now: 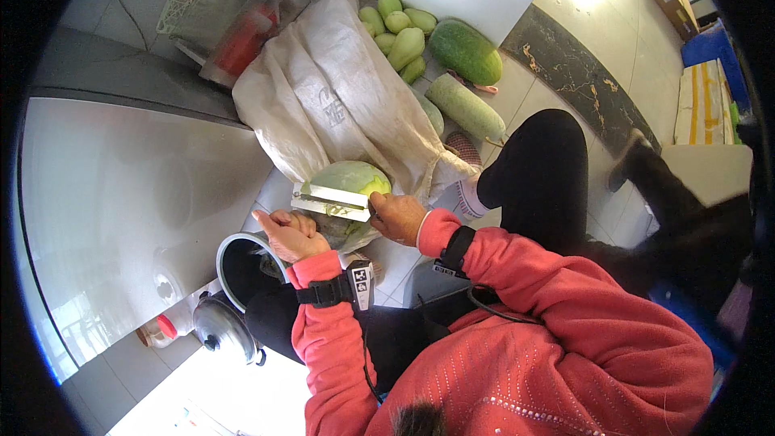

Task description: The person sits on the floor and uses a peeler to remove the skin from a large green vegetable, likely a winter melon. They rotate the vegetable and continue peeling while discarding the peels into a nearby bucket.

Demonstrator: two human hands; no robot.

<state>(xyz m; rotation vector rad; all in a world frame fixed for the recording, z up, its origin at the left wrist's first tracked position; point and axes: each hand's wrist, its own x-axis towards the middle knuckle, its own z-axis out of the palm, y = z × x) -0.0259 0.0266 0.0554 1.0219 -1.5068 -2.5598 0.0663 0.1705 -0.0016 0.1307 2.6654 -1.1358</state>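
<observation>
A large pale-green gourd, like a winter melon (353, 177), lies before me with a bright yellow-green patch bared on its right side. My right hand (398, 218) grips one end of a wide white peeler (333, 201), which spans the gourd. Shreds of green peel cling around the peeler's slot. At the gourd's left side is my left hand (293, 236), with curled fingers and the thumb side turned outward. Whether it presses on the gourd is hidden. Just below and left of that hand stands a dark-lined bucket (221, 263) with a pale rim.
A cream woven sack (330, 85) lies beyond the gourd. Past it are several light-green chayotes (407, 48), a dark-green melon (465, 51) and a long pale gourd (466, 107). A glossy white cabinet (139, 200) borders the left; a lidded steel pot (224, 327) stands by the bucket.
</observation>
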